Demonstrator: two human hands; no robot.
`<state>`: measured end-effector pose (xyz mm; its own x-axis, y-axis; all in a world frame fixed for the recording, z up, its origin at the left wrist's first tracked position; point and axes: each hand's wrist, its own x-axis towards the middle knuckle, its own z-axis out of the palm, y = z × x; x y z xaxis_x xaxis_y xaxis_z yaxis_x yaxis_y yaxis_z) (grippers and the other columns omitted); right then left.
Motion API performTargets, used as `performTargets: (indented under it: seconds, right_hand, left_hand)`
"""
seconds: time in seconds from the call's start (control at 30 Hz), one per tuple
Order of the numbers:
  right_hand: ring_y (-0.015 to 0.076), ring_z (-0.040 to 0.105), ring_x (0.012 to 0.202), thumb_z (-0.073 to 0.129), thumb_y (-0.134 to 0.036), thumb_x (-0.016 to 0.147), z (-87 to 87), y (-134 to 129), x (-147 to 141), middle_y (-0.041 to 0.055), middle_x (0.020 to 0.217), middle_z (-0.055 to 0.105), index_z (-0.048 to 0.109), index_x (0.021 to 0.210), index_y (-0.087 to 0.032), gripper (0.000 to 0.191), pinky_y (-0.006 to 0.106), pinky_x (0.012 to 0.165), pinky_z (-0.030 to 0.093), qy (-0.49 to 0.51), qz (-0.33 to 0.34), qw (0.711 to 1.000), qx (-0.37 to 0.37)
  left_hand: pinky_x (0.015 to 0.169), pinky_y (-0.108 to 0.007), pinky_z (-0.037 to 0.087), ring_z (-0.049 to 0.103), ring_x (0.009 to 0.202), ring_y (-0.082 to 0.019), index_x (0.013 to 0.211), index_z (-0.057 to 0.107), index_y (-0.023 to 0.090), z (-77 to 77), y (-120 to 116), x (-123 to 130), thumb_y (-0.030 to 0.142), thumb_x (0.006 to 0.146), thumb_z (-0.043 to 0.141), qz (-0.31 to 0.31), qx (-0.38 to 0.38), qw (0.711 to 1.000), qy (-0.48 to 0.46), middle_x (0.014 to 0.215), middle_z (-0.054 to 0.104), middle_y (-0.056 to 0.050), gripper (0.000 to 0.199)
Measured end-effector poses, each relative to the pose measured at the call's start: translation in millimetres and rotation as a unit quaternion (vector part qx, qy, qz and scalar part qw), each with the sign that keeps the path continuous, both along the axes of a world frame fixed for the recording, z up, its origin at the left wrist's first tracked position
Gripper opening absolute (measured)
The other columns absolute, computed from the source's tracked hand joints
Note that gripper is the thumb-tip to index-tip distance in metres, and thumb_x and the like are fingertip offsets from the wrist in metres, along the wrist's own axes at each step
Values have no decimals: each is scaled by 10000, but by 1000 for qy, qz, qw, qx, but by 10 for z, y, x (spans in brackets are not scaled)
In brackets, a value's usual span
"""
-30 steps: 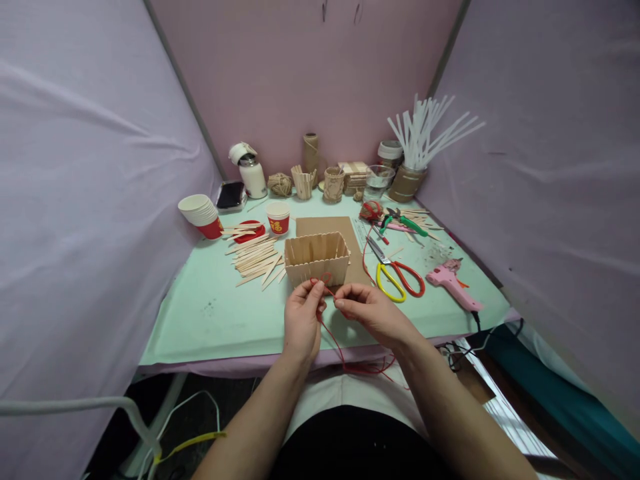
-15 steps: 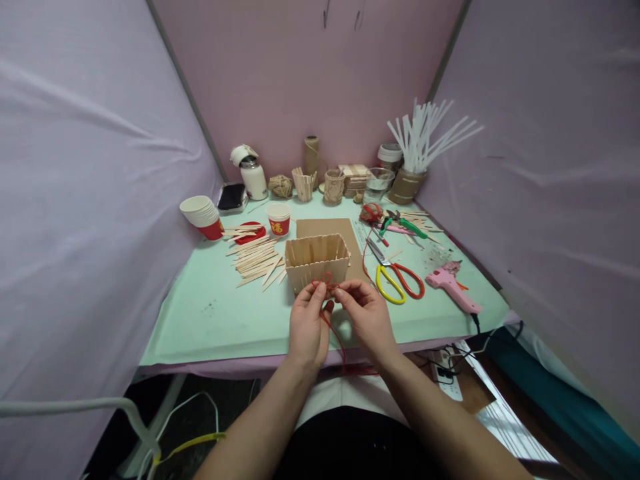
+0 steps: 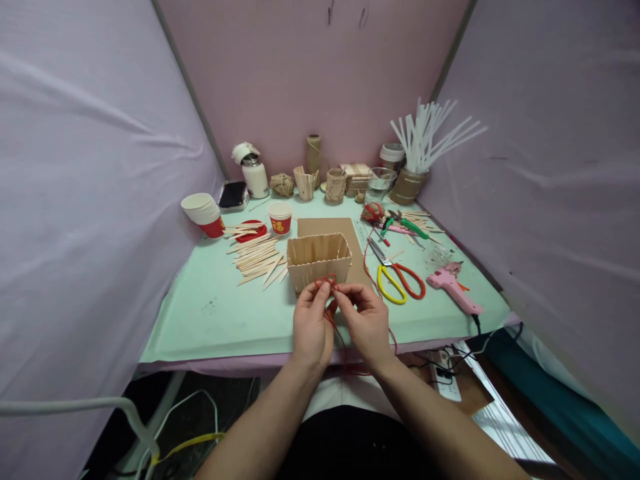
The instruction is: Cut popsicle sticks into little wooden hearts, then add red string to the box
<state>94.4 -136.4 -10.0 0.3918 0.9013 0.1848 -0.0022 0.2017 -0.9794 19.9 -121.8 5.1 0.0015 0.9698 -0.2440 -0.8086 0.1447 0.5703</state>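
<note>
A looped red cord (image 3: 327, 279) is pinched in the fingertips of both hands, just in front of a wooden stick box (image 3: 318, 272). My left hand (image 3: 313, 323) is closed on it with the thumb on top. My right hand (image 3: 364, 320) is also closed, its thumb and forefinger gripping the cord beside the loops. Strands of cord hang below my hands over the table edge, and one runs up to a red ball of cord (image 3: 373, 213). The box stands on the table, partly over a brown cardboard sheet (image 3: 325, 227).
To the right lie scissors (image 3: 393, 271), green-handled pliers (image 3: 406, 225) and a pink glue gun (image 3: 455, 288). Wooden sticks (image 3: 257, 259) are spread on the left near paper cups (image 3: 203, 215). Jars, twine and a pot of white glue sticks (image 3: 420, 147) line the back.
The red loops now spread a little wider above my fingertips. Both hands have shifted slightly and remain on the cord. A strand now shows to the right of my right wrist.
</note>
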Motion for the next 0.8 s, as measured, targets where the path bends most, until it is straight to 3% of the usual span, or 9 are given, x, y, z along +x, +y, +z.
performTargets:
  seconds: [0.43, 0.8]
  right_hand:
    - [153, 604, 735, 761, -321, 677, 84, 47, 70, 6, 762, 669, 653, 747, -205, 173, 299, 746, 471, 167, 101, 977, -87]
    - [121, 514, 619, 729, -306, 658, 67, 63, 135, -22, 709, 611, 629, 727, -204, 158, 254, 608, 412, 149, 115, 975, -118]
  left_hand:
    - [717, -229, 455, 627, 703, -86, 746, 647, 144, -30, 24, -43, 193, 651, 809, -15, 1, 1000, 16, 769, 705, -3, 195]
    - [687, -206, 441, 623, 735, -83, 762, 642, 151, -84, 30, -42, 192, 656, 802, -9, 10, 999, 34, 787, 676, 4, 196]
